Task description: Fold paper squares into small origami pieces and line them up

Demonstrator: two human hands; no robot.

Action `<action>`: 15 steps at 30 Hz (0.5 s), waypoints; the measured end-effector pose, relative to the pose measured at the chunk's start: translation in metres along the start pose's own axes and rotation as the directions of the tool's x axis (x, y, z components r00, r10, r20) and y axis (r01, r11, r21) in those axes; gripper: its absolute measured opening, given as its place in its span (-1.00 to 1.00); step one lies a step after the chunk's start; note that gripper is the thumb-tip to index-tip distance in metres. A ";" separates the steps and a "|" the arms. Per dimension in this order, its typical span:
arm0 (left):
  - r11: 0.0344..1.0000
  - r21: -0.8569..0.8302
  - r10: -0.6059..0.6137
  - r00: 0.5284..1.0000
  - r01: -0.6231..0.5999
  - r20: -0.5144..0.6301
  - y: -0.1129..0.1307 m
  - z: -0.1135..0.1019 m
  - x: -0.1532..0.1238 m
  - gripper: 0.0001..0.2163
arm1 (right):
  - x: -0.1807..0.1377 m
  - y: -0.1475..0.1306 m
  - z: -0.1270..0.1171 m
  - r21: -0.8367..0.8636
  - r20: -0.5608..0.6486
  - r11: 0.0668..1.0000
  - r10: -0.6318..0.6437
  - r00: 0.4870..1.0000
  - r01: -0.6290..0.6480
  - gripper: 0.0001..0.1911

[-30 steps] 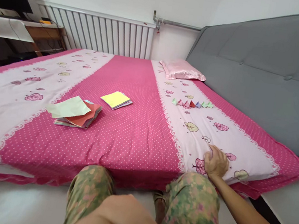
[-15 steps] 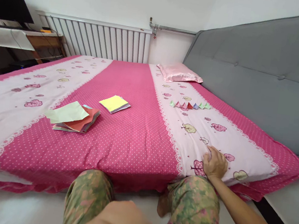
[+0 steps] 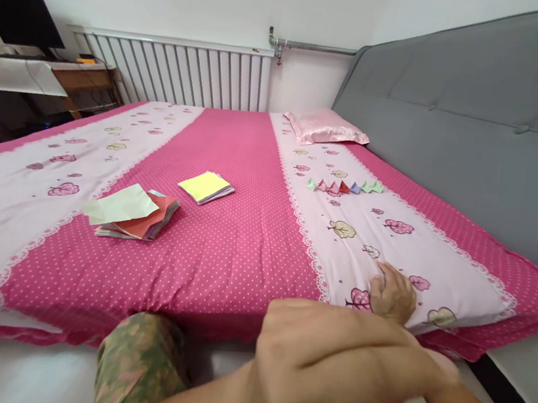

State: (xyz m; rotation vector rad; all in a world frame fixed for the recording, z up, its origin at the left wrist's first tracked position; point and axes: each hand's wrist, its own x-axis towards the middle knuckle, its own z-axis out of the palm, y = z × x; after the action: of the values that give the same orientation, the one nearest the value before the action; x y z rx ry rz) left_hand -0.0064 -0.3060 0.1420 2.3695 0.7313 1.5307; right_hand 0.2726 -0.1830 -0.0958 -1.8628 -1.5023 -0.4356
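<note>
My right hand [image 3: 393, 294] rests palm down on the pale, tree-printed band of the bedspread [image 3: 242, 251] near the bed's front edge. Its fingers are spread a little and hold nothing. Close to the camera, my left hand [image 3: 337, 362] crosses to the right in front of my right forearm. Its back faces me and its fingers are mostly hidden, so I cannot tell whether they grip the forearm. Farther up the same pale band lies a row of small folded paper pieces [image 3: 345, 188] in green, pink, red and blue, apart from both hands.
To the left lies a loose paper stack [image 3: 133, 210] with a pale green sheet on top. A neater yellow-topped paper stack [image 3: 205, 187] is beyond it. A pink pillow [image 3: 325, 128] lies by the grey headboard [image 3: 473, 116]. Behind are a radiator [image 3: 177, 70] and a monitor [image 3: 18, 16].
My left hand has risen from my lap and swung right, in front of my right forearm and over my right knee. My right hand stays on the bed; the view has shifted slightly.
</note>
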 end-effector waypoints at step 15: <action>0.447 0.540 -0.517 0.699 0.713 -0.494 -0.304 -0.031 0.054 -0.73 | 0.128 -0.131 0.000 0.566 0.178 0.803 0.101 0.979 -0.186 -0.71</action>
State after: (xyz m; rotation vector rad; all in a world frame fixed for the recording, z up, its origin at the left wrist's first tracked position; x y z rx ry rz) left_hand -0.1034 -0.0223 0.0629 1.8289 2.3289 1.3246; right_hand 0.1834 -0.0801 0.0265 -1.5105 -1.3651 0.2250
